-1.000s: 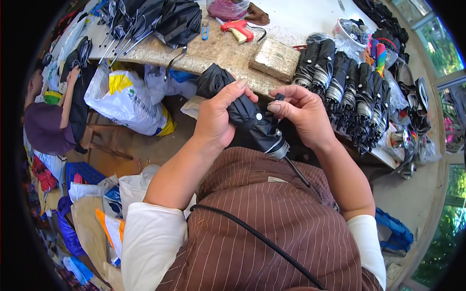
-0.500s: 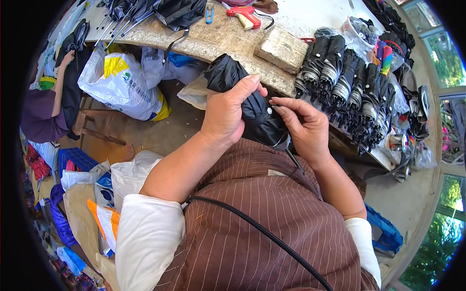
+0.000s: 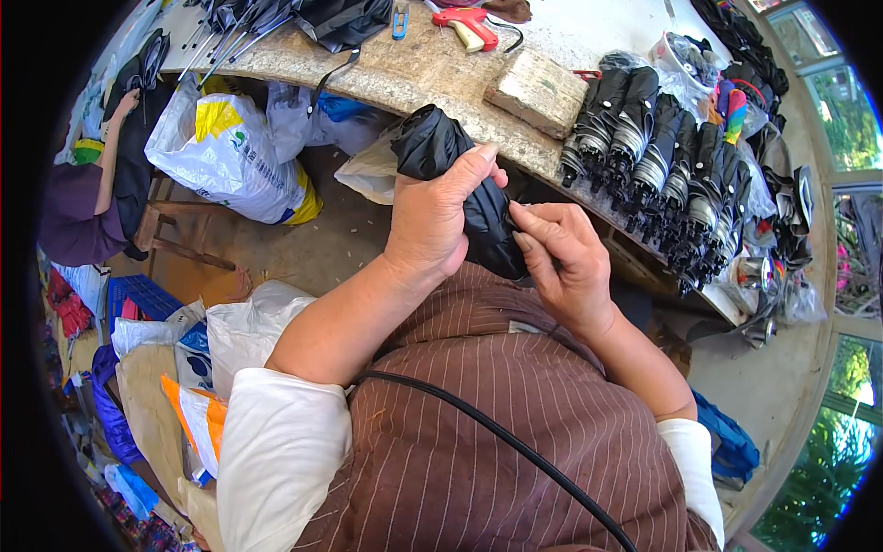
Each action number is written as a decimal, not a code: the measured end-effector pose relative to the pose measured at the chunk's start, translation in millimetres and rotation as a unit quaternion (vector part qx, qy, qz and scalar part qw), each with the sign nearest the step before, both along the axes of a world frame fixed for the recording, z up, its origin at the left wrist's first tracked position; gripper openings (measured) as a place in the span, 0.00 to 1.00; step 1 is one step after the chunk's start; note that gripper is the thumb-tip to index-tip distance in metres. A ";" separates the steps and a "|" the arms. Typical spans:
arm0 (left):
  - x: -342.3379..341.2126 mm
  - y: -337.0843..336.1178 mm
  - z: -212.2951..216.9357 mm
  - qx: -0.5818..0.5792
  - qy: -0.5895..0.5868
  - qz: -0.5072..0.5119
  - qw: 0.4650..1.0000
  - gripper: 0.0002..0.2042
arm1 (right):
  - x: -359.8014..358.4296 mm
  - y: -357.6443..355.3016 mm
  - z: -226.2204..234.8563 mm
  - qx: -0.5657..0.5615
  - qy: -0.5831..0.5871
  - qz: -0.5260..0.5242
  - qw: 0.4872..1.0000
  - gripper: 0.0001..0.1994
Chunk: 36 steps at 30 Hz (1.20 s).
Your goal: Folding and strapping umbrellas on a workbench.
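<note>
While the folded black umbrella (image 3: 487, 221) is held tilted before the brown striped apron (image 3: 497, 414), left hand (image 3: 432, 216) has fingers wrapped round it. Right hand (image 3: 566, 262): thumb and fingers nearly together at its edge; cannot tell if they grip cloth. Beyond, on desk (image 3: 432, 78): rough block (image 3: 538, 92), more folded umbrellas (image 3: 647, 138), red-and-white handheld tool (image 3: 466, 26).

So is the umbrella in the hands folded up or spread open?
Folded up: the umbrella is a narrow black bundle, slim enough for the left hand to grip.
</note>
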<state>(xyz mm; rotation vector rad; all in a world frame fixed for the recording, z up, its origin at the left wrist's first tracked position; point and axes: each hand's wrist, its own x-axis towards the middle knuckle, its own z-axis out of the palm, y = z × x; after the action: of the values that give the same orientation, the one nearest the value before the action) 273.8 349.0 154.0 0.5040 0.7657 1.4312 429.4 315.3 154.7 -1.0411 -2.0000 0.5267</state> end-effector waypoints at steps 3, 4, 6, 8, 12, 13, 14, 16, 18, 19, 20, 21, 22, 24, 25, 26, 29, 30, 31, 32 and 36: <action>1.1 -2.2 0.6 -0.011 -0.004 0.013 1.000 0.07 | -1.9 -3.6 -2.3 0.023 -0.021 0.012 0.999 0.17; 1.6 -3.0 0.9 -0.015 -0.007 0.022 1.000 0.05 | -2.4 -4.4 -3.7 0.031 -0.028 0.024 0.999 0.17; 2.1 -4.5 1.5 -0.022 -0.013 0.038 0.999 0.02 | -3.4 -5.9 -5.7 0.046 -0.043 0.046 0.997 0.19; 3.3 -7.1 0.2 -0.022 -0.004 0.045 0.999 0.02 | -2.8 -8.1 -6.8 0.036 -0.046 0.051 0.997 0.19; 5.3 -11.0 0.3 -0.018 0.025 0.063 0.998 0.02 | -1.2 -11.9 -11.0 0.009 -0.055 0.063 0.996 0.19; 5.2 -13.1 3.5 0.008 0.056 0.052 0.997 0.04 | -1.0 -15.4 -15.7 0.002 -0.041 0.065 0.997 0.18; 4.9 -15.1 7.2 0.035 0.086 0.041 0.995 0.06 | -0.7 -19.6 -21.0 -0.005 -0.027 0.066 0.997 0.18; 5.0 -15.1 12.3 0.091 0.145 0.017 0.985 0.11 | 0.9 -26.1 -26.8 -0.017 0.001 0.066 0.998 0.18; 3.5 -7.8 14.4 0.119 0.124 0.008 0.985 0.11 | 3.1 -24.0 -19.5 -0.017 0.008 0.068 0.998 0.17; 2.9 -3.5 15.9 0.144 0.102 -0.001 0.984 0.10 | 5.2 -22.7 -12.6 -0.019 0.016 0.070 0.997 0.16; 2.3 0.5 17.7 0.169 0.080 -0.009 0.982 0.09 | 7.9 -21.5 -5.4 -0.021 0.023 0.073 0.997 0.15; 1.6 3.7 19.6 0.194 0.058 -0.018 0.979 0.09 | 11.2 -20.6 1.0 -0.023 0.030 0.076 0.996 0.15; 0.1 6.3 19.9 0.199 0.059 -0.020 0.978 0.09 | 17.4 -20.7 5.6 -0.044 0.044 0.071 0.996 0.13; -3.0 6.2 15.6 0.234 -0.031 -0.084 0.968 0.10 | 30.6 -19.8 15.5 -0.063 0.059 0.066 0.994 0.11; -4.6 4.4 13.0 0.248 -0.075 -0.115 0.959 0.11 | 35.4 -18.7 20.8 -0.084 0.082 0.010 0.993 0.10; -6.1 2.7 11.5 0.260 -0.120 -0.145 0.947 0.12 | 37.3 -17.2 22.7 -0.106 0.105 -0.046 0.988 0.08; -4.8 3.4 12.6 0.274 -0.131 -0.167 0.938 0.12 | 28.1 -7.8 20.2 -0.147 0.193 -0.034 0.970 0.06; -4.5 3.9 12.7 0.279 -0.137 -0.176 0.934 0.13 | 24.4 -4.5 18.9 -0.168 0.235 -0.026 0.957 0.05; -4.4 5.1 12.6 0.285 -0.143 -0.186 0.930 0.13 | 23.3 -1.7 17.9 -0.189 0.278 -0.018 0.942 0.04; -5.6 4.5 11.9 0.283 -0.141 -0.186 0.930 0.13 | 23.4 -0.3 16.9 -0.190 0.279 -0.018 0.941 0.04; -13.0 3.4 8.7 0.239 -0.150 -0.160 0.946 0.14 | 27.5 2.4 13.7 -0.076 0.040 0.118 0.989 0.07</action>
<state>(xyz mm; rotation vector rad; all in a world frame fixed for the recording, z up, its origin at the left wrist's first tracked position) 260.8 352.4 162.7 0.7238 0.0760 1.3405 456.9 317.7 168.5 -0.8629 -2.0476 0.8460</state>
